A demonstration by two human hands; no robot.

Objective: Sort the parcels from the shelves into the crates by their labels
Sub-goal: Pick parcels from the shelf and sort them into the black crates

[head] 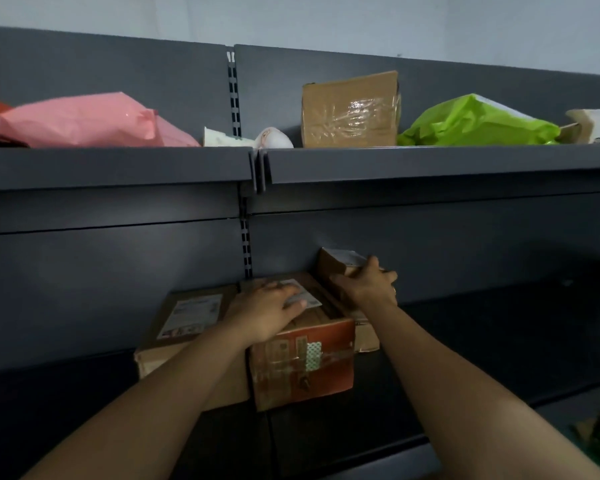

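Lifting was judged best done straight up: the small box [338,260], gripped in the curled fingers of the right hand [368,285], was set just beyond the orange-fronted box [302,362], on which the left hand [265,310] was laid flat and open. Labels [191,313] were unreadable; crates were out of view.

Four cardboard boxes: one taped box [350,110] high and right of the slotted upright [235,98], and three near its foot. These are a flat labelled box [187,327] to its left, an orange-printed box [305,365] just right, and a small box [338,263] further right. Two plastic mailer bags: a pink mailer [84,121] left of the upright and a green mailer [475,124] well right. Two small white parcels, one [222,137] on each side [274,138] of the upright. One half-seen parcel [594,124] is far right. Two hands: left hand [267,311], right hand [368,284].
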